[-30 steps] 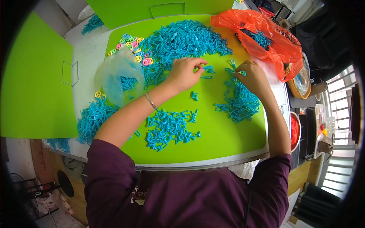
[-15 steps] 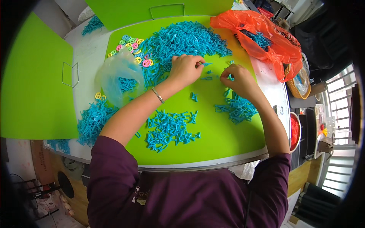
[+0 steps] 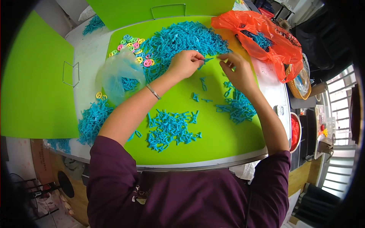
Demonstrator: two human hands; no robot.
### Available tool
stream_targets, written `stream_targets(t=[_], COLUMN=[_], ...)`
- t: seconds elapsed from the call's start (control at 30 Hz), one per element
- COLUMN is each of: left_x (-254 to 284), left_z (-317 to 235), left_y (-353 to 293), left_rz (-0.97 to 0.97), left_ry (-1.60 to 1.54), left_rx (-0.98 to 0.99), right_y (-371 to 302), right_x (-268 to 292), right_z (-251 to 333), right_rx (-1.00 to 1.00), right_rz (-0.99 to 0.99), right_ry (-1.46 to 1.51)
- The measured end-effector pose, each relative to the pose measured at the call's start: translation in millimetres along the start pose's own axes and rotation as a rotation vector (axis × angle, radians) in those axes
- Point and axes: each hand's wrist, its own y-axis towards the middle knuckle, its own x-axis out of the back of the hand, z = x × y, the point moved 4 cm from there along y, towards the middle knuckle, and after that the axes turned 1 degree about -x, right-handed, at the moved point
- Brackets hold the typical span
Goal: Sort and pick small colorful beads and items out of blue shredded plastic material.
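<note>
Filling the lower edge is a purple shirt (image 3: 197, 197), bare forearms coming out of its short sleeves. Ahead of it spreads the bright green surface (image 3: 228, 144), edged in white.

Nearest on it lies a small heap (image 3: 169, 131) of slim blue plastic pieces. Off to the left, beside the forearm, is a denser heap (image 3: 93, 121), with two yellow rings (image 3: 99, 95) at its upper end; to the right, a third heap (image 3: 241, 108) lies below the right wrist. Between these, a few loose pieces (image 3: 195, 97) lie apart on the green.

Farther on, the two hands face each other. The left hand (image 3: 184, 64), a silver bracelet (image 3: 153, 91) at its wrist, pinches one blue piece (image 3: 208, 59) between thumb and fingertips. The right hand (image 3: 238, 72) is held with thumb and fingers parted. To the left sits a translucent bag (image 3: 118, 74), blue pieces showing at its opening.

Beyond the hands rises the largest mound (image 3: 186, 38) of blue pieces, with small wheel-shaped rings (image 3: 147, 63) in pink, yellow, green and blue along its left side. At the far right, a red bag (image 3: 281, 57) gapes around darker blue pieces. A green panel (image 3: 197, 9) closes off the far edge.
</note>
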Motion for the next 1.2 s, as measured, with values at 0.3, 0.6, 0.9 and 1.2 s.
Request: stream_targets(t=[0.3,0.6,0.9,1.2], left_x=[-6.6,33.9,51.7,153.8], left_z=[-5.1,-14.3,-29.0,-173.7], left_y=[-8.7,-67.3,-106.6,-241.9], left_rz=[0.035,0.024,0.086,-0.417], left_ry=[-0.342,0.17,0.125,-0.329], left_rx=[0.001,-0.143,-0.05,-0.861], right_y=[10.0,-9.5,-15.7,-32.3], right_x=[0.3,-27.0,-46.4,2.3], right_z=[-10.5,21.2,30.4,-3.6], right_rx=[-0.328,0.34,0.116,0.088], right_rz=[0.188,0.142,0.36,0.333], right_ry=[0.007,-0.129,-0.04,-0.212])
